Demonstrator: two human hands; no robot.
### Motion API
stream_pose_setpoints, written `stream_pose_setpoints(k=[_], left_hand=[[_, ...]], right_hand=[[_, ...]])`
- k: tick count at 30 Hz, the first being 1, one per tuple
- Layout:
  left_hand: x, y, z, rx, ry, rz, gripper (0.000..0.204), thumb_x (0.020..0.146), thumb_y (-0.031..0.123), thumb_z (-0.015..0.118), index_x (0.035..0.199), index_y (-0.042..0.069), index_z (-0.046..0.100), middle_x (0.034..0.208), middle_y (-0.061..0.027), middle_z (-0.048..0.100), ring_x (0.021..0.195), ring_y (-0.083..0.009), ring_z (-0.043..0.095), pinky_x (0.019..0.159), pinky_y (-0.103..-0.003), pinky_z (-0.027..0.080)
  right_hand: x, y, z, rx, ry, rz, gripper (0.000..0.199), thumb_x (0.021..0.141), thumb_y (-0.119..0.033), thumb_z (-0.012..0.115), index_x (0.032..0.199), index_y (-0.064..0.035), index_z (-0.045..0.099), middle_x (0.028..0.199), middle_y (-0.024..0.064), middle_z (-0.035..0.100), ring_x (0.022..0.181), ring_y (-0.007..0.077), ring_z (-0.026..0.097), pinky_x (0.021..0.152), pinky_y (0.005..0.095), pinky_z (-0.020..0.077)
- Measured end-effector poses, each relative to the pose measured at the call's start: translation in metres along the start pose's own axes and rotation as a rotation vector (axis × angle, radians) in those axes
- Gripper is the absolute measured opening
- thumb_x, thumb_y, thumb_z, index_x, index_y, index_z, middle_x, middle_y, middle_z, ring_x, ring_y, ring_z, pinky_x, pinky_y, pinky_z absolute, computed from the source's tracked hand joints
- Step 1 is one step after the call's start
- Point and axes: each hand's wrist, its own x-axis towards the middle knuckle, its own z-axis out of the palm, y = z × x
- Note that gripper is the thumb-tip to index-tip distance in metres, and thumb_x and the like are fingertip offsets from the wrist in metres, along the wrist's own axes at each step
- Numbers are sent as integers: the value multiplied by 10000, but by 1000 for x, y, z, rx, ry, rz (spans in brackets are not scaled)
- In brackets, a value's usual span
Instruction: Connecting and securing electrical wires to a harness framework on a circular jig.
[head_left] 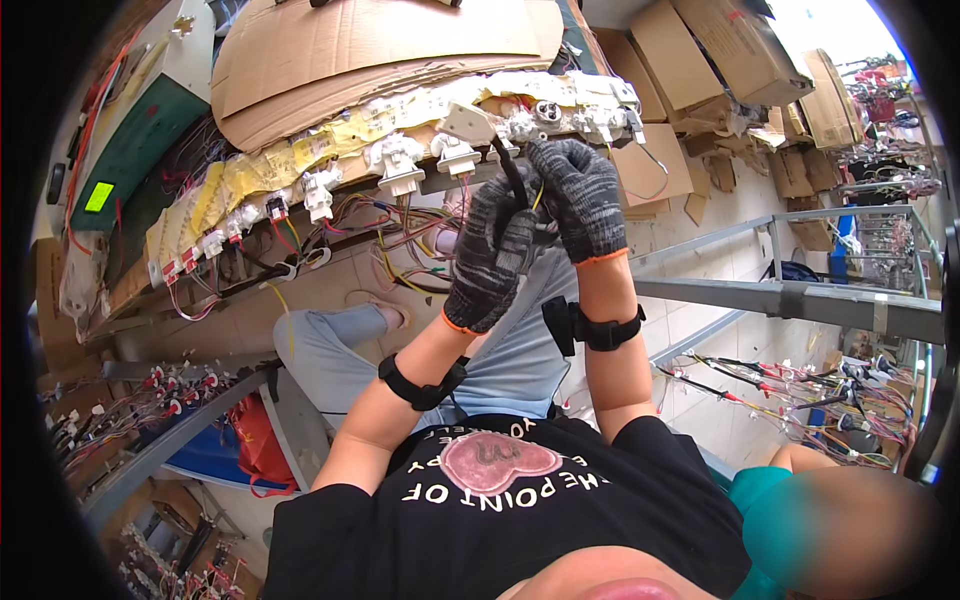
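2 gloved hands work close together: the left hand [492, 252] curls its fingers around a black-sleeved cable [511, 172], while the right hand [580, 190] bends in beside it, fingertips bunched near a thin yellow wire [540, 194]; whether they pinch it, I cannot tell. The cable stands up out of the left fist, its upper end near a white angular block [466, 124].

Handling this well probably means gripping the sleeve firmly, guiding the thin wire by fingertip rather than tugging it, and keeping slack so nothing snags in the knit. The gloves [590, 215] are marled grey and black, soft and thick; the sleeve looks matte and bendable.

Just beyond, hard white plastic housings [401, 165] line up along crinkled yellow tape [283, 155], with coloured wires [400, 222] looping loosely beneath. Farther out lie a broad, curved cardboard sheet [390, 50], a green panel [150, 130] with 1 glowing display [99, 197], and a straight-sided grey metal rail [740, 297].
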Motion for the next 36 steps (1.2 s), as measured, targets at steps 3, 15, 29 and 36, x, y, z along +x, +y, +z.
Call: stream_pose_setpoints(k=[3, 15, 29, 36], left_hand=[[4, -4, -4, -26, 9, -90, 352, 871, -41, 489, 1218, 8, 452, 1124, -87, 562, 983, -141, 551, 822, -267, 462], [15, -9, -9, 370, -167, -109, 244, 857, -8, 516, 1098, -31, 544, 892, -103, 610, 741, -150, 610, 665, -268, 487], [22, -3, -5, 723, -362, -58, 442, 805, 100, 548, 1224, -13, 464, 1118, -208, 552, 1019, -333, 526, 865, -389, 420], [14, -17, -1, 746, -329, -37, 498, 804, 183, 578, 1246, 7, 432, 1022, -233, 554, 930, -362, 543, 813, -431, 431]], right_hand=[[13, 8, 1, -47, -39, 14, 208, 811, -194, 641, 718, -8, 636, 596, 1, 569, 517, 57, 470, 458, 222, 376], [-6, 4, -6, -367, 132, -686, 197, 918, -100, 466, 970, 46, 589, 774, 71, 633, 648, 103, 570, 633, 252, 459], [25, -14, -13, -803, 187, -598, 256, 811, -63, 567, 1040, 44, 604, 921, 217, 630, 817, 327, 614, 768, 363, 471], [33, -12, -22, -907, 109, -878, 269, 806, -59, 583, 1065, 7, 607, 932, 192, 630, 817, 317, 611, 775, 363, 469]])
